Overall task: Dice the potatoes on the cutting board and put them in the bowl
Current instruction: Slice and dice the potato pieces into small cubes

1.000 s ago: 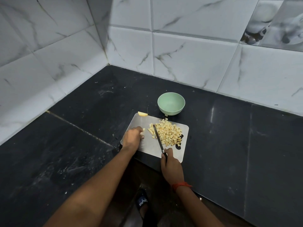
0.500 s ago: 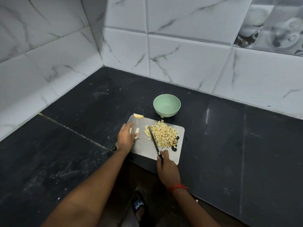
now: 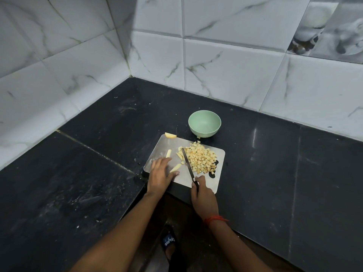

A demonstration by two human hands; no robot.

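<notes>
Black stone makes up the counter [image 3: 98, 193], which fills the lower half of the frame and is backed by white marbled tiles [image 3: 216, 65]. A grey board [image 3: 206, 184] is laid at the counter's near edge, just right of centre. On the right part of the board a pile of diced potato [image 3: 200, 158] is heaped. A pale green bowl [image 3: 204, 123] is set on the counter just above the board, near it but apart. One small cube [image 3: 198, 137] lies between the bowl's foot and the board's upper edge.

A knife [image 3: 186, 161] is laid with its blade along the left flank of the pile, the tip pointing up the frame. Its handle is gripped by the right hand [image 3: 203, 197], whose fingers are curled round it at the board's lower edge. A red thread [image 3: 215, 218] is worn on that wrist.

The left hand [image 3: 160, 173] is laid flat on the lower left part of the board, its fingers straight and slightly spread. A potato stick [image 3: 175, 167] lies just beside the thumb; whether it is touched cannot be told, as the hand is blurred. A second stick [image 3: 168, 153] lies just above the fingertips, and a few shorter strips [image 3: 179, 155] are gathered left of the blade. A wedge [image 3: 170, 135] sits at the board's upper left corner.

A sandal [image 3: 170, 242] is seen at bottom centre, below the counter's edge.
</notes>
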